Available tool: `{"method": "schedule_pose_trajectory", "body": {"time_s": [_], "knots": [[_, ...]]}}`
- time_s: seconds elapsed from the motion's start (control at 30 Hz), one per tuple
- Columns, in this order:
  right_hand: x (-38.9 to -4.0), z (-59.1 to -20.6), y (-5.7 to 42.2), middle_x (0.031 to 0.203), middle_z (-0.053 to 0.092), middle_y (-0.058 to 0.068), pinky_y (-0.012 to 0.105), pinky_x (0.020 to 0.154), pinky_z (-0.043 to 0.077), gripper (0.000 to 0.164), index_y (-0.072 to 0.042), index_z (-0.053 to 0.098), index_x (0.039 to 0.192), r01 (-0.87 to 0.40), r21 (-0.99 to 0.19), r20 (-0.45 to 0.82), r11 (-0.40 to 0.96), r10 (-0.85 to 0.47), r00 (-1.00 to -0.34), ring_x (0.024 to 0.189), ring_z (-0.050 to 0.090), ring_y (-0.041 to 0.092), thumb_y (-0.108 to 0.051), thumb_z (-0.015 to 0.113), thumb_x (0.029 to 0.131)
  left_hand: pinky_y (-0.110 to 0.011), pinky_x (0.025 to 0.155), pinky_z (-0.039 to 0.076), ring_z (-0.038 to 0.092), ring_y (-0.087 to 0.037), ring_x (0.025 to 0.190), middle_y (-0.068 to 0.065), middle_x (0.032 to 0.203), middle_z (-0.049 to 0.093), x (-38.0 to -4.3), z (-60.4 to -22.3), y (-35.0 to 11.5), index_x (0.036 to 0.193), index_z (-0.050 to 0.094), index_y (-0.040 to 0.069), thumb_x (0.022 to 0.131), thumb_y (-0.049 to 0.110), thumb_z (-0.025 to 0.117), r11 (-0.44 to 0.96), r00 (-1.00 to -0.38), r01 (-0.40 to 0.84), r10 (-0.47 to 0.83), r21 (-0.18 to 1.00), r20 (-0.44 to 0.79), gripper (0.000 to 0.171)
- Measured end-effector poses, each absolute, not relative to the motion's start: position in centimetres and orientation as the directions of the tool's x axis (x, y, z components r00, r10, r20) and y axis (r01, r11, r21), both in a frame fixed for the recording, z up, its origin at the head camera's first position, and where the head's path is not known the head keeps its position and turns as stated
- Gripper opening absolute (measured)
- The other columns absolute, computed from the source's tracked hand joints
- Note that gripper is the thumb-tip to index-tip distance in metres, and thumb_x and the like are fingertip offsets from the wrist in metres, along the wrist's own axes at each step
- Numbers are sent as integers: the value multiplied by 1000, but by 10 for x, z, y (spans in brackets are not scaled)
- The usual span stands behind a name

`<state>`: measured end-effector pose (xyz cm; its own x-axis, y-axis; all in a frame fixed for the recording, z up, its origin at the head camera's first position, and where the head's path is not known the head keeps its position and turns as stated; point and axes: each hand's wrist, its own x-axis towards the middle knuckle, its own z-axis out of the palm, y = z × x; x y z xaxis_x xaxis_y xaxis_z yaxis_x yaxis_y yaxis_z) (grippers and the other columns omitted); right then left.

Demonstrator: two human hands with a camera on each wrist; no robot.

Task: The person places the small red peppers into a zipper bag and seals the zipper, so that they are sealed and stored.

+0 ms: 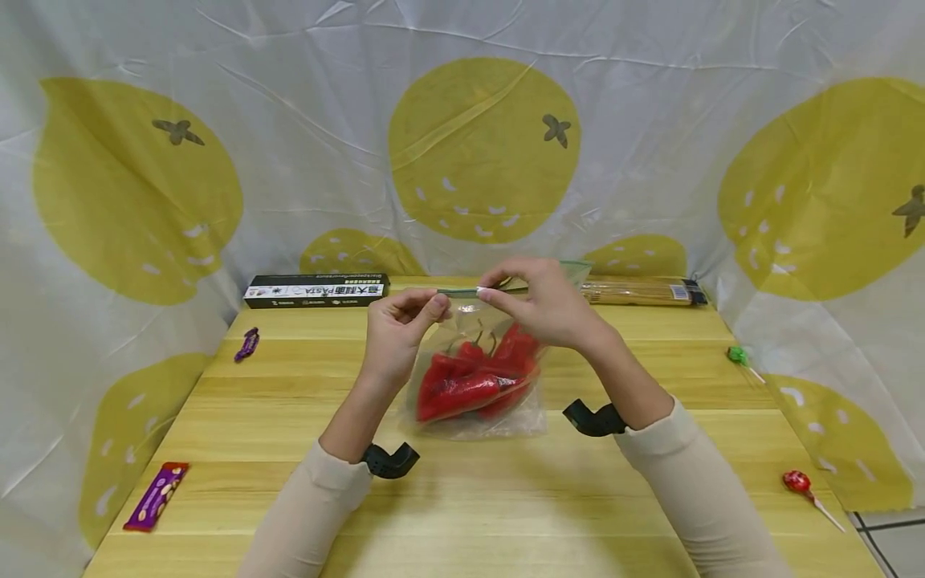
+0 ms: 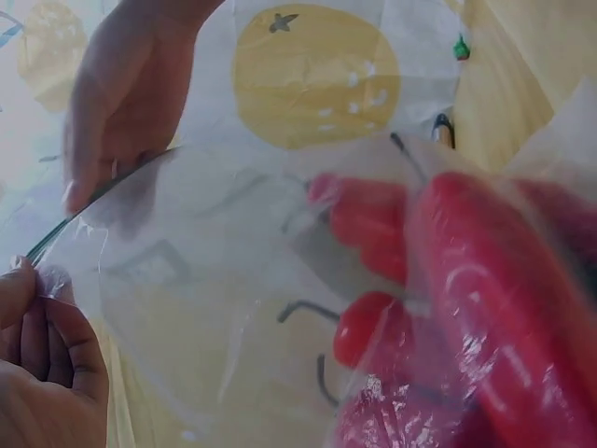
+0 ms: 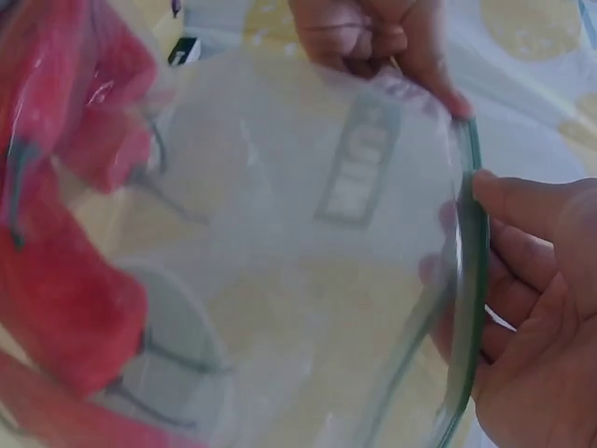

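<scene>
A clear zip bag point(image 1: 533, 421) with several red peppers point(image 1: 462, 392) inside hangs upright over the middle of the table. Along its top edge runs a green seal strip point(image 1: 457, 293). My left hand point(image 1: 393, 333) pinches the bag's top left corner between thumb and index finger. Just to the right of it, my right hand point(image 1: 545, 305) pinches the same strip. In the right wrist view, the right thumb lies on the green strip point(image 3: 478, 280) and its other fingers are behind the film. The peppers point(image 2: 485, 308) show dark stems through the film in the left wrist view.
A black and white pasta box point(image 1: 315, 291) and a pack of thin sticks point(image 1: 636, 291) lie along the back edge. A purple candy point(image 1: 247, 343) and a purple bar point(image 1: 156, 496) are on the left; green point(image 1: 738, 356) and red point(image 1: 797, 482) lollipops are on the right.
</scene>
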<state>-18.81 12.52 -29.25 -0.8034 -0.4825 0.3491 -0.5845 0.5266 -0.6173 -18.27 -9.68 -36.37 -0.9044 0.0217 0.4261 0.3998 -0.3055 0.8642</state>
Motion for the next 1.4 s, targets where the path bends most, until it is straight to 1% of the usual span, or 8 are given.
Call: {"method": "schedule_pose_trajectory", "body": {"time_s": [0.33, 0.5, 0.67, 0.9, 1.03, 1.17, 1.27, 1.4], "knots": [[-179, -290, 179, 106, 69, -6, 38, 82, 50, 20, -25, 71, 104, -493, -602, 328, 628, -368, -870, 101, 62, 13, -40, 64, 93, -26, 74, 57, 69, -15, 72, -3, 81, 73, -188, -352, -137, 90, 74, 10, 88, 1, 67, -375, -881, 453, -53, 809, 470, 11], [-171, -286, 213, 101, 70, -6, 39, 80, 51, 21, -26, 71, 102, -438, -578, 329, 688, -295, -897, 95, 62, 12, -43, 62, 93, -24, 72, 56, 69, -15, 72, -4, 80, 72, -191, -347, -155, 90, 74, 6, 88, -1, 66, -434, -883, 453, -98, 779, 459, 12], [-164, -286, 231, 102, 69, -7, 41, 78, 50, 20, -27, 69, 102, -411, -574, 302, 709, -284, -910, 95, 60, 12, -43, 61, 94, -24, 73, 56, 69, -15, 73, -5, 80, 72, -188, -343, -160, 90, 74, 6, 89, -2, 65, -410, -874, 467, -80, 783, 479, 13], [-169, -287, 209, 106, 69, -10, 39, 83, 49, 23, -27, 67, 111, -535, -520, 306, 666, -439, -845, 100, 63, 9, -41, 65, 92, -28, 76, 57, 69, -16, 73, -3, 81, 73, -184, -338, -144, 91, 74, 9, 88, -1, 66, -374, -862, 481, -39, 793, 505, 14], [-176, -287, 174, 101, 71, -12, 34, 78, 51, 22, -25, 71, 109, -619, -523, 331, 587, -529, -781, 93, 63, 5, -37, 68, 91, -30, 79, 57, 69, -15, 74, 0, 81, 72, -184, -336, -129, 92, 75, 13, 88, 2, 68, -333, -876, 451, 15, 828, 483, 14], [-182, -288, 142, 89, 72, -9, 27, 70, 51, 17, -21, 74, 104, -689, -523, 415, 501, -557, -720, 78, 61, 2, -32, 68, 92, -33, 83, 56, 68, -14, 78, 1, 81, 72, -185, -337, -119, 92, 75, 15, 88, 4, 68, -307, -886, 420, 63, 854, 459, 13], [-183, -289, 129, 84, 72, -6, 25, 63, 51, 14, -19, 75, 100, -715, -520, 490, 468, -522, -698, 70, 59, 3, -28, 67, 93, -32, 90, 54, 68, -16, 89, 1, 94, 72, -183, -338, -125, 105, 73, 13, 91, 9, 67, -256, -899, 387, 106, 886, 424, 16], [-179, -289, 134, 87, 73, -7, 24, 60, 52, 14, -19, 76, 98, -699, -536, 567, 472, -412, -713, 67, 61, 3, -28, 67, 93, -30, 99, 48, 61, -19, 108, 0, 114, 66, -182, -350, -153, 129, 61, 8, 94, 13, 63, -190, -917, 300, 214, 935, 338, 35]]}}
